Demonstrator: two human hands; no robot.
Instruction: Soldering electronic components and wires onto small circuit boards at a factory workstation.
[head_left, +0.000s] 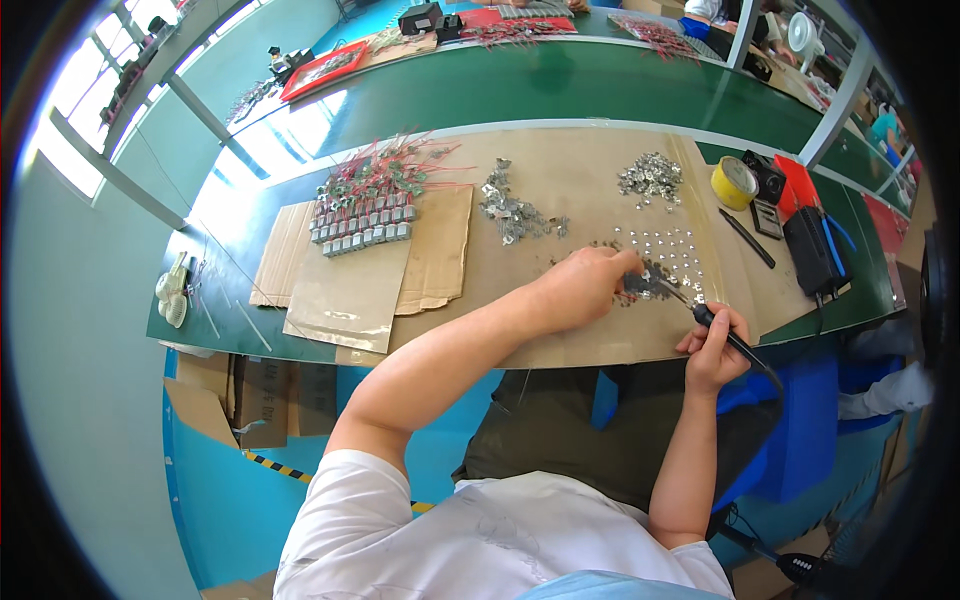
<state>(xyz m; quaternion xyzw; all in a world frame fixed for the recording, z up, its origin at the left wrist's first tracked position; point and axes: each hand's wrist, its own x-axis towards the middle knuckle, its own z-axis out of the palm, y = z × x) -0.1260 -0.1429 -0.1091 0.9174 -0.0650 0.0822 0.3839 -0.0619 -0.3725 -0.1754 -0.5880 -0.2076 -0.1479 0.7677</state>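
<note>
My right hand [715, 352] grips the black handle of a soldering iron [738, 343], its metal tip angled up and left over a dark, scorched-looking patch [648, 280] on the brown sheet. Close to that tip, my left hand [585, 287] has its fingers drawn together; whatever is between them is too small to make out. Just beyond the patch, small shiny metal pieces [672, 245] lie in loose rows. A pile of metal parts [650, 178] sits farther back, and a scattered heap of grey metal parts [512, 212] lies left of it.
Rows of small motors [365, 230] with red-wired parts stand on cardboard [440, 255] at left. Tape [735, 183], a black pen-like tool [748, 238], and a black box [815, 255] with a blue handle occupy the right. Another green bench [500, 80] runs behind.
</note>
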